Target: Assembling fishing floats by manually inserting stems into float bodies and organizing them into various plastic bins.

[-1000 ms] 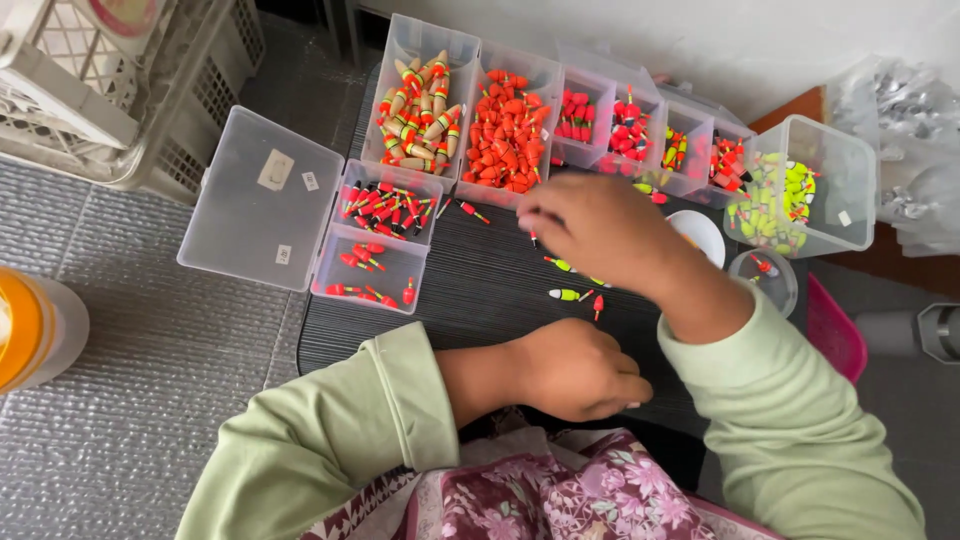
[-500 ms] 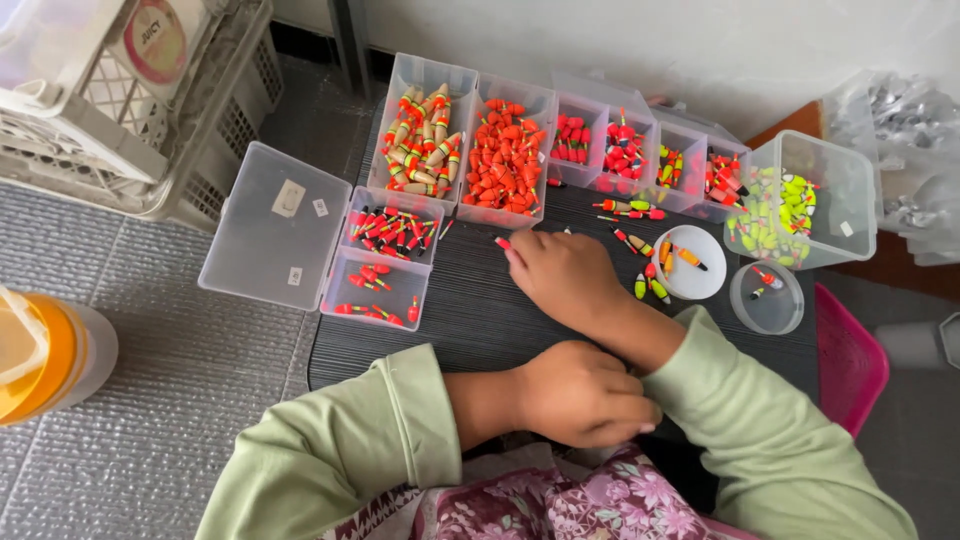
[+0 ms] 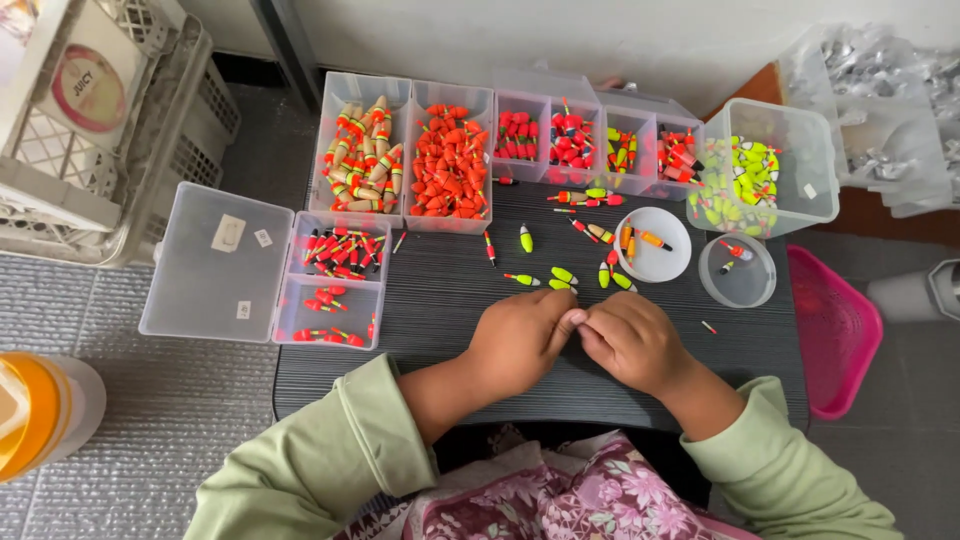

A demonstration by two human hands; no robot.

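Both hands meet at the front middle of the dark table [image 3: 440,300]: left hand [image 3: 520,340] curled shut, right hand [image 3: 635,340] curled too, fingertips pressed together at the join. Something small seems pinched between them, but it is hidden by the fingers; cannot tell what, or which hand has it.

Nearest loose pieces: yellow-green fishing floats [image 3: 560,275] lying flat on the table at about 12 o'clock from the hands, near but not touching. Their long axes run mostly left-right, a few tilted. The left hand is slightly nearer to them; the right hand is nearer to the ones by the dish.

White round dish [image 3: 655,262] sits at 1 o'clock from the right hand, with a couple of orange floats on it. Clear round lid [image 3: 738,280] is at 2 o'clock, just beside the dish.

Far edge, 11 to 1 o'clock: a row of clear bins, tan-and-red floats [image 3: 365,150] leftmost, orange floats [image 3: 450,165] next, then smaller bins of red and mixed ones. Clear tub of yellow floats [image 3: 770,170] at 2 o'clock. Open divided box [image 3: 335,280] with red floats at 9 o'clock from the left hand, its lid flapped out leftwards.

Off the table: pink tray [image 3: 835,330] at 3 o'clock, white crate [image 3: 120,140] at 10 o'clock, orange bottle [image 3: 40,415] at 8 o'clock.
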